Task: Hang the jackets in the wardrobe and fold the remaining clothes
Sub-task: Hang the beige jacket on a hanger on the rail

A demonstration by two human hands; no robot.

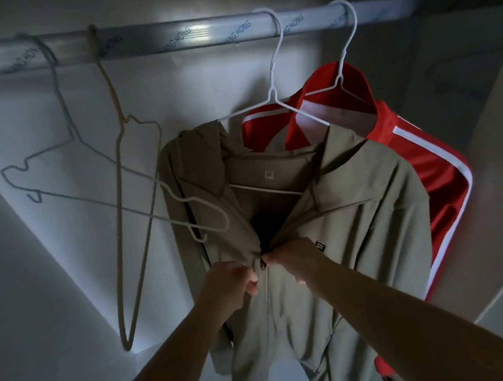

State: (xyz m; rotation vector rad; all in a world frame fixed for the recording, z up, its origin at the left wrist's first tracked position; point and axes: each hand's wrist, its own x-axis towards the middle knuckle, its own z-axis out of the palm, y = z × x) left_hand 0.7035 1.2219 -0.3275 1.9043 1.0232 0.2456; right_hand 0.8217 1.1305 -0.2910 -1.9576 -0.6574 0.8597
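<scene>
Khaki jacket (358, 208): left hand (227, 284) pinches one front edge, right hand (294, 256) pinches the other at the zip slider (264, 263). It hangs on a white hanger (275, 91) from the rail (160, 39). Red jacket (433, 172) just behind, bare hangers (120, 175) left.

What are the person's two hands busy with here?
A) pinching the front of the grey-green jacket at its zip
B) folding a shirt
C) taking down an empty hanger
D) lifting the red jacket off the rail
A: the left hand and right hand both pinch the hanging grey-green jacket at its zip; the red jacket hangs untouched beside it.
</scene>
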